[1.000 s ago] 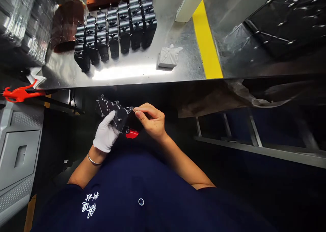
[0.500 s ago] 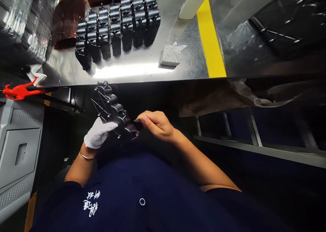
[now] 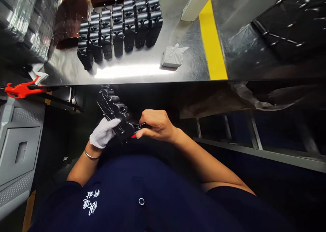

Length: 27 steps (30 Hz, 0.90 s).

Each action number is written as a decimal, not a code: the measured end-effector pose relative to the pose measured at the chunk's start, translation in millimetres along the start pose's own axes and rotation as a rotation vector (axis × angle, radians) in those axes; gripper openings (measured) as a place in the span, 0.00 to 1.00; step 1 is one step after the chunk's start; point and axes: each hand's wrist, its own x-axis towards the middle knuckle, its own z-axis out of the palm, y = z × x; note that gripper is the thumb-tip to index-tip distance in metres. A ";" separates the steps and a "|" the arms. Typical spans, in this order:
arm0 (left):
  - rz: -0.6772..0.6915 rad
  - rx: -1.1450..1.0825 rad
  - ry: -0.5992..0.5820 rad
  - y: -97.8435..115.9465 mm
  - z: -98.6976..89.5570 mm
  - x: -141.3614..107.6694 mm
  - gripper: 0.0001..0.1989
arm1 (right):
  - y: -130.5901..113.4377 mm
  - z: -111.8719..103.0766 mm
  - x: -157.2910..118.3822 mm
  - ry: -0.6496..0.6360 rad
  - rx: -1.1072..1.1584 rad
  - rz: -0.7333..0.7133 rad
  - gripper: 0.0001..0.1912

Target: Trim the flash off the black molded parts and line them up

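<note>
My left hand [image 3: 102, 133], in a white glove, grips a black ribbed plastic part [image 3: 117, 111] in front of the table edge. The part is tilted, with its lower end toward the right. My right hand [image 3: 156, 125], ungloved, is closed at that lower end, thumb and fingers around something I cannot make out. A small red thing [image 3: 133, 136] shows beside the right thumb. Similar black parts [image 3: 117, 31] stand in a row on the metal table [image 3: 137, 76].
A white wrapped block [image 3: 173, 57] and a pale bottle [image 3: 197, 4] stand on the table near a yellow stripe [image 3: 213, 45]. A red air gun [image 3: 21, 90] hangs at the left edge above a grey cabinet [image 3: 19, 150]. Clear plastic trays [image 3: 20, 18] are stacked at upper left.
My left hand and the black part have shifted slightly right and down. My right thumb has moved lower, apart from the index finger, and now lies by the red thing.
</note>
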 end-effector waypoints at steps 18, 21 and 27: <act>-0.128 -0.164 0.009 -13.1 7.5 5.0 0.16 | 4.7 -0.4 -2.7 0.074 -0.139 0.077 0.26; -0.132 -0.154 0.039 -13.5 9.9 6.4 0.15 | 3.8 -0.9 -2.3 0.016 -0.180 0.096 0.28; -0.214 -0.156 -0.017 -5.6 4.4 0.5 0.20 | 7.5 -9.1 -3.0 -0.009 0.149 0.132 0.25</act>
